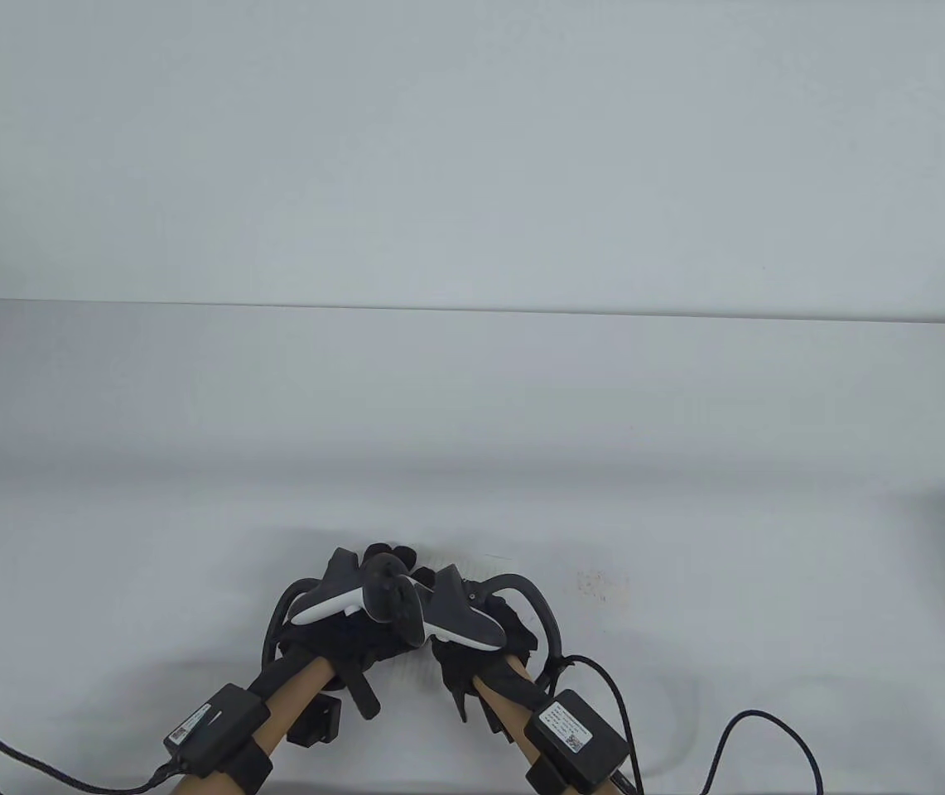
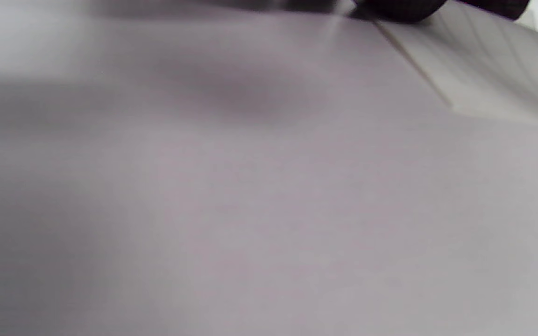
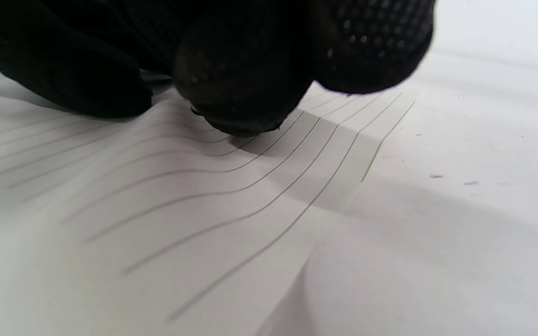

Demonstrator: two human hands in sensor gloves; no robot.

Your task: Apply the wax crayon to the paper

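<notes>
Risks creasing or skidding the lined paper (image 3: pixel 194 224), already buckled on the table (image 1: pixel 472 464) under the right hand (image 1: pixel 472 629) whose curled fingertips (image 3: pixel 241 93) press it, left hand (image 1: pixel 339 604) just beside, grip unclear; no crayon visible anywhere.

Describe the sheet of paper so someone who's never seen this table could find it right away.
Near the white table's front edge, both gloved hands meet. Under the right hand's fingers lies the paper, buckled upward. Its thin ruled lines distinguish it from the plain tabletop.
</notes>
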